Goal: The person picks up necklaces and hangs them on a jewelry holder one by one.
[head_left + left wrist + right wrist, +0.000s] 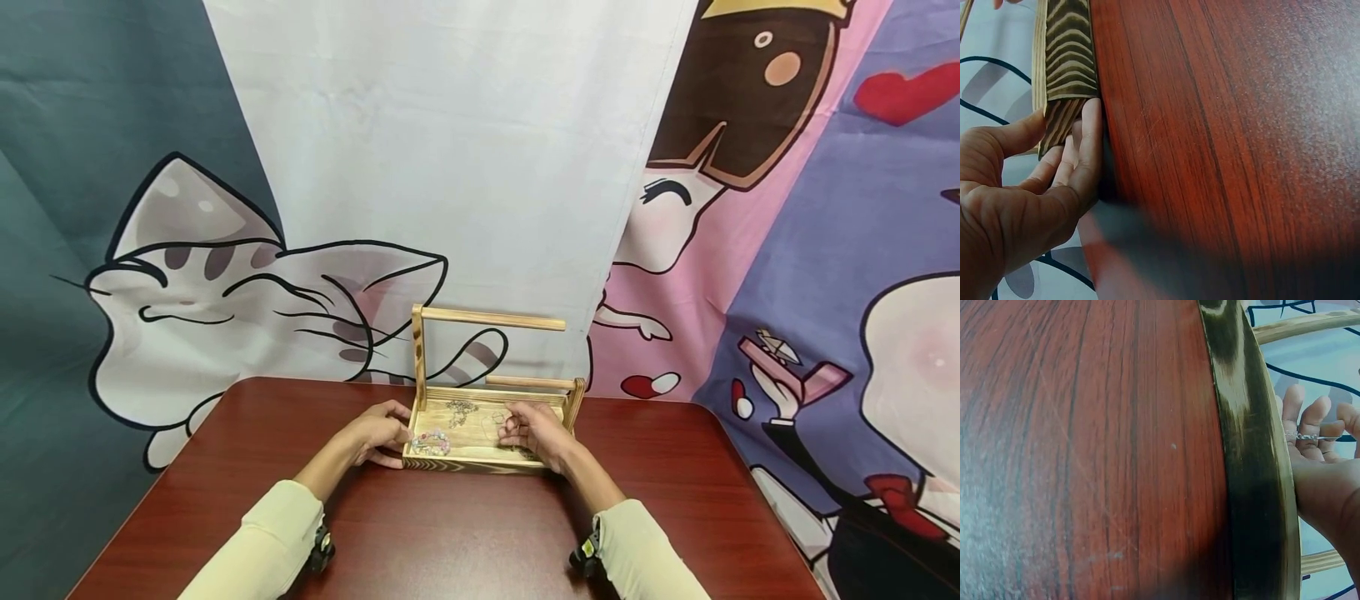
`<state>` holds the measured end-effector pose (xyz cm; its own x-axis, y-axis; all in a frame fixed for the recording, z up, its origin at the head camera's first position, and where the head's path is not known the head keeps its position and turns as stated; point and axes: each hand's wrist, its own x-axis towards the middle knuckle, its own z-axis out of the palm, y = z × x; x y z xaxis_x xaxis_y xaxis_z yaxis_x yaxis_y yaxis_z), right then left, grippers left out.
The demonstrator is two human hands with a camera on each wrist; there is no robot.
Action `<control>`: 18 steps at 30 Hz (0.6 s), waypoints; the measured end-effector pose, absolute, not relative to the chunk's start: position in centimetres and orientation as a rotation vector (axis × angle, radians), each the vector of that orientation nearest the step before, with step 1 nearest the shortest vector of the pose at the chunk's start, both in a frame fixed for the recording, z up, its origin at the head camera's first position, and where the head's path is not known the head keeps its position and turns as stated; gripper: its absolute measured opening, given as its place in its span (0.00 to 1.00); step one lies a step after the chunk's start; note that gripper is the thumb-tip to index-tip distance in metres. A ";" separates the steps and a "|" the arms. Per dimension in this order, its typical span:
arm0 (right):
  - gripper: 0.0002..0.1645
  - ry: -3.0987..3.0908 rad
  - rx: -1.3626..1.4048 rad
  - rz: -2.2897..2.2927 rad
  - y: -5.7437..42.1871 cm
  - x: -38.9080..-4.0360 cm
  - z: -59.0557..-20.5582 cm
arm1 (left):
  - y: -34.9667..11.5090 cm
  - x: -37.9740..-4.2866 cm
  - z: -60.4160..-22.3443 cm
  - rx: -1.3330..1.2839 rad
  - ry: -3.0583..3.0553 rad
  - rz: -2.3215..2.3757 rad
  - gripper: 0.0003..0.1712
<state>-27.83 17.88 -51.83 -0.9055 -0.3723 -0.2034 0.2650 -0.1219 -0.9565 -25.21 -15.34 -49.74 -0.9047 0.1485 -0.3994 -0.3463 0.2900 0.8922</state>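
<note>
A wooden jewelry stand (pixel 474 466) with a shallow tray base sits on the table. My left hand (pixel 381 432) holds the tray's left end; in the left wrist view the thumb presses its edge and the fingers (pixel 1090 134) reach along the underside. Over the right part of the tray, my right hand (pixel 536 433) pinches a thin silvery bracelet (pixel 1307 436), partly hidden by the fingers. A pastel beaded bracelet (pixel 431 442) lies in the front left corner. A tangled chain (pixel 459 411) lies farther back, and another dark chain (pixel 527 454) shows beneath my right hand.
A tall left post (pixel 418 358) carries a wooden bar (pixel 495 318) over the tray, with a lower bar (pixel 528 382) at the back right. Behind the reddish-brown table (pixel 465 533) hangs a cartoon-printed cloth (pixel 465 167).
</note>
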 end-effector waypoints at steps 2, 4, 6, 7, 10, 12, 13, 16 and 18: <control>0.19 1.735 -0.110 -2.080 17.8 -27.8 -51.8 | -15.3 -25.2 -49.7 -0.181 2.157 1.647 0.29; 0.20 1.731 -0.106 -2.083 17.7 -27.8 -51.7 | -15.3 -25.2 -49.6 -0.180 2.158 1.644 0.29; 0.21 1.720 -0.097 -2.090 17.7 -27.8 -51.6 | -15.2 -25.2 -49.5 -0.179 2.160 1.642 0.29; 0.21 1.717 -0.101 -2.090 17.6 -27.8 -51.5 | -15.2 -25.2 -49.5 -0.180 2.160 1.641 0.29; 0.21 1.718 -0.128 -2.073 17.7 -27.7 -51.4 | -15.2 -25.2 -49.4 -0.181 2.160 1.639 0.29; 0.20 1.737 -0.158 -2.047 17.8 -27.6 -51.3 | -15.2 -25.2 -49.4 -0.183 2.159 1.640 0.29; 0.21 1.749 -0.178 -2.031 17.8 -27.5 -51.2 | -15.2 -25.2 -49.4 -0.182 2.158 1.640 0.29; 0.27 1.786 -0.239 -1.983 18.0 -27.3 -51.1 | -15.2 -25.2 -49.5 -0.179 2.158 1.642 0.29; 0.31 1.798 -0.263 -1.965 18.0 -27.1 -51.0 | -15.3 -25.2 -49.6 -0.176 2.157 1.644 0.29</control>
<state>-27.12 18.05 -51.01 -0.8754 -0.4545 -0.1646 0.2042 -0.0390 -0.9782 -25.17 -15.29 -49.62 -0.9037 0.1504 -0.4009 -0.3467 0.2924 0.8912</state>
